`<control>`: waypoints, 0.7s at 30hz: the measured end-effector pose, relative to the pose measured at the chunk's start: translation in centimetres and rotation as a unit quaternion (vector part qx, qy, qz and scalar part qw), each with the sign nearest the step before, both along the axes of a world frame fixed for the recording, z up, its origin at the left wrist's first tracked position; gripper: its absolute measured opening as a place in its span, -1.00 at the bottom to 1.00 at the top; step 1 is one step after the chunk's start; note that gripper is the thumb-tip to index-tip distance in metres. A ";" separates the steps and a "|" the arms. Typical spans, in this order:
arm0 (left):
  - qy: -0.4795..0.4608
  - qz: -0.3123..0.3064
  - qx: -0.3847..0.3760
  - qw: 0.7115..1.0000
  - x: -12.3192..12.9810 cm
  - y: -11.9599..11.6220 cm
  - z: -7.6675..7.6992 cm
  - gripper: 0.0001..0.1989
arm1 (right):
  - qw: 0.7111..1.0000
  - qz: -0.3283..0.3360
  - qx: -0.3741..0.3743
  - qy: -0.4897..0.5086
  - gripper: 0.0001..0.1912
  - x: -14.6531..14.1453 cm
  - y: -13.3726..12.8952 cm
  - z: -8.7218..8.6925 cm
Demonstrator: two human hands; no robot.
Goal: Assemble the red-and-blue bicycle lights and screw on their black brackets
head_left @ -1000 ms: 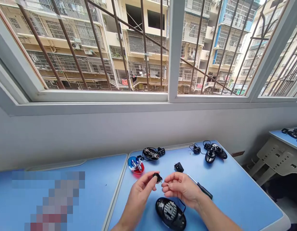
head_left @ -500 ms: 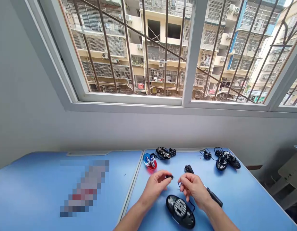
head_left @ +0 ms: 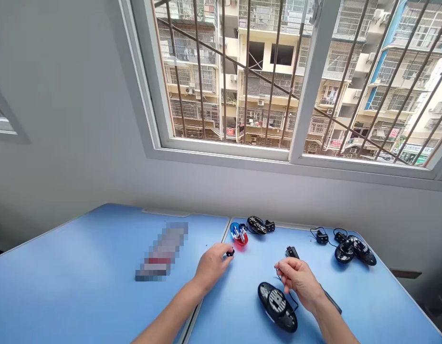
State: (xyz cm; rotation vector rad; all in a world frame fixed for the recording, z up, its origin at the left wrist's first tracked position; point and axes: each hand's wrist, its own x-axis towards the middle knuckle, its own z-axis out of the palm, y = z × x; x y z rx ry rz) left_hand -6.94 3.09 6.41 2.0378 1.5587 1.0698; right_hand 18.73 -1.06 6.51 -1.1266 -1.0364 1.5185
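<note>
My left hand (head_left: 214,265) pinches a small black piece (head_left: 230,252) between thumb and fingers, just in front of a red and blue round dish (head_left: 238,234) holding several small shiny items. In my right hand (head_left: 296,277), the fingertips are closed on a thin black cord (head_left: 294,302), which loops down to a black oval device (head_left: 277,306). That device lies on the table, a slotted round disc facing up. Behind the right hand sits a black block-shaped part (head_left: 291,252). A black-handled tool (head_left: 331,301) is partly hidden by my right wrist.
Near the wall lies another glossy black device (head_left: 257,224) with a corded block (head_left: 269,226). Two more black devices (head_left: 360,249) and corded blocks (head_left: 321,236) rest at the back right. A blurred flat item (head_left: 162,253) occupies the left blue table (head_left: 81,267). A barred window stands above.
My left hand has moved away from the right hand, leftward toward the red and blue dish, carrying the small black piece. My right hand keeps its pinch. The view has turned left.
</note>
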 end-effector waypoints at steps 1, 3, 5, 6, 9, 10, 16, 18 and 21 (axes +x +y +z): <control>0.011 0.001 0.004 1.000 -0.2 0.0 -0.4 -0.87 | 1.000 0.005 -0.001 -0.001 -0.52 -0.1 0.0 0.0; 0.029 -0.002 0.013 0.999 -0.5 0.2 -1.1 -0.86 | 1.000 0.013 -0.003 -0.003 -0.55 -0.1 -0.1 -0.1; 0.041 -0.008 0.024 0.999 -0.5 0.6 -1.6 -0.85 | 1.000 0.018 -0.004 -0.005 -0.56 -0.2 -0.2 0.0; 0.044 -0.012 0.030 0.999 -0.4 0.7 -1.8 -0.84 | 1.000 0.021 -0.005 -0.006 -0.56 -0.2 -0.2 0.1; 0.048 -0.022 0.045 0.998 -0.3 1.0 -2.2 -0.85 | 0.999 0.032 -0.009 -0.017 -0.55 -0.1 -0.3 0.6; 0.048 -0.023 0.049 0.997 -0.3 1.1 -2.3 -0.85 | 0.999 0.038 -0.009 -0.025 -0.55 -0.1 -0.3 0.7; 0.030 -0.011 0.040 0.999 -0.4 1.2 -2.6 -0.77 | 0.990 0.072 0.042 -0.116 -0.65 -0.6 0.2 1.1; 0.014 0.004 0.028 0.999 -0.3 1.3 -2.9 -0.69 | 0.975 0.074 0.087 -0.192 -0.74 -1.1 0.7 1.3; -0.014 0.025 0.013 1.000 -0.2 1.6 -3.4 -0.57 | 0.888 0.083 0.258 -0.371 -0.89 -2.5 1.9 1.7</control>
